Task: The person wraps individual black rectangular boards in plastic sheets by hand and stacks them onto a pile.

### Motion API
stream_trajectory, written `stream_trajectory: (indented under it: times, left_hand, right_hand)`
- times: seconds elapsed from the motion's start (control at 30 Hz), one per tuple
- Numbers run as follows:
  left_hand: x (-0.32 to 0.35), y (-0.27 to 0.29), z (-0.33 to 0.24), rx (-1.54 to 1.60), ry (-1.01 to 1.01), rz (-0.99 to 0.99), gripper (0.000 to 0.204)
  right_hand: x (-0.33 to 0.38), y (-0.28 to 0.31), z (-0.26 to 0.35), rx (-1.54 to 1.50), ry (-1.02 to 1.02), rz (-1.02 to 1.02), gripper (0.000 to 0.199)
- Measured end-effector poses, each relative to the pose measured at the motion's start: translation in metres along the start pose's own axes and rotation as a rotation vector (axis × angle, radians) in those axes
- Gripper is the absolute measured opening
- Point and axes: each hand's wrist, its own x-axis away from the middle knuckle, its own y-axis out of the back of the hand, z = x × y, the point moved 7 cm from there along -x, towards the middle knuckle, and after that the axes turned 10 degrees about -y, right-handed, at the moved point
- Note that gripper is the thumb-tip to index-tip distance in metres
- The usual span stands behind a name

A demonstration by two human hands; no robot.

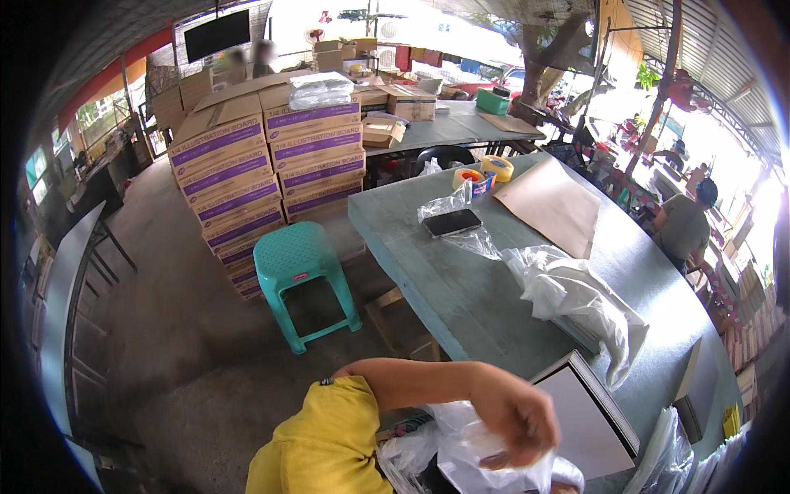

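While the left hand (514, 420) is curling over a clear plastic bag (477, 457) at the lower edge of the view, its fingers are bending partly closed and pinching the film; the forearm is crossing in from a yellow sleeve (329, 445) on its left. A right hand is not showing anywhere.

- Clear plastic bag: bunching directly under and around the left hand, with a flat white sheet showing inside it just below the fingers.
- White flat board (588, 412): lying just to the right of the hand, its corner nearly touching the bag, resting on the grey-green table (444, 288).
- Crumpled white plastic wrap (576, 296): lying on the table beyond the hand and slightly to its right, draping onto the board's far end.
- Black phone (451, 222): resting on another clear bag, well beyond the hand.
- Brown paper sheet (550, 206): lying farther off, beyond and to the right of the hand.
- Two tape rolls (485, 173): sitting at the far end of the table, beyond the phone.
- Teal plastic stool (300, 280): standing on the floor, beyond and to the left of the hand.
- Stacked cardboard boxes (263, 165): standing behind the stool, far off to the left.
- Seated person (683, 226): facing away, far to the right.
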Motion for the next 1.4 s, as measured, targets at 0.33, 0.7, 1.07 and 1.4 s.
stream_trajectory:
  times: [0.33,0.7,1.07,1.4]
  left_hand:
    - [0.03,0.036,0.065,-1.51,0.444,0.072,0.008]
    - [0.027,0.011,0.09,-1.355,0.767,0.184,0.006]
    - [0.085,0.036,0.142,-1.721,0.783,0.518,0.012]
    - [0.07,0.078,0.013,-1.042,0.101,-1.157,0.01]
  right_hand:
    - [0.005,-0.003,-0.008,0.0,-0.085,0.012,0.033]
    - [0.013,0.0,-0.018,-0.015,-0.17,0.018,0.034]
    - [0.029,0.02,-0.026,-0.098,-0.449,-0.051,0.035]
    - [0.049,0.062,0.046,1.141,0.834,-1.059,0.033]
